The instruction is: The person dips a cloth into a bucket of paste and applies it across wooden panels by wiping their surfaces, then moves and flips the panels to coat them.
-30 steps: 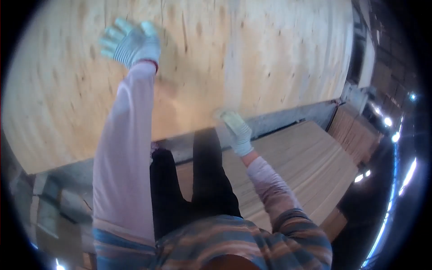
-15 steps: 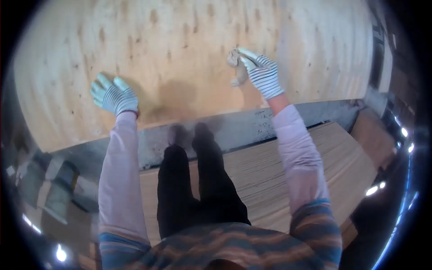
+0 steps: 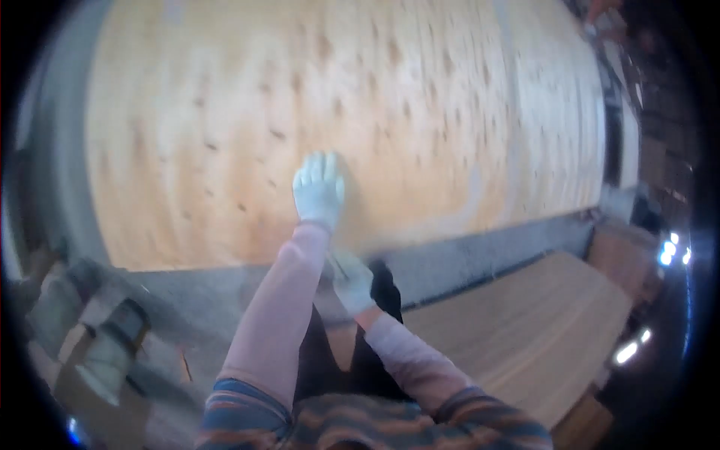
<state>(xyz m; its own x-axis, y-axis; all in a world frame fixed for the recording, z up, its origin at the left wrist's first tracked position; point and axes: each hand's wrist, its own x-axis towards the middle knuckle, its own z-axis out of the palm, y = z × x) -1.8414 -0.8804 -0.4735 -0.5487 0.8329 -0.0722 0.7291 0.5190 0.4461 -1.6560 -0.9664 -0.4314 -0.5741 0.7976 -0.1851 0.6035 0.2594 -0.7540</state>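
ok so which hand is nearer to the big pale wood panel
Left. The left hand is over the pale wood panel and looks to be resting on it; the right hand, blurred, is off it, nearer the body.

The left hand (image 3: 319, 193) lies over pale plywood (image 3: 420, 90).

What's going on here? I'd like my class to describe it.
A gloved person is handling a large pale wooden sheet. The left hand appears to rest on it, palm down, near the sheet's near edge. The right hand is closer to the body, around that edge; it is too blurred to tell whether it holds anything. Another wooden surface shows at the lower right.
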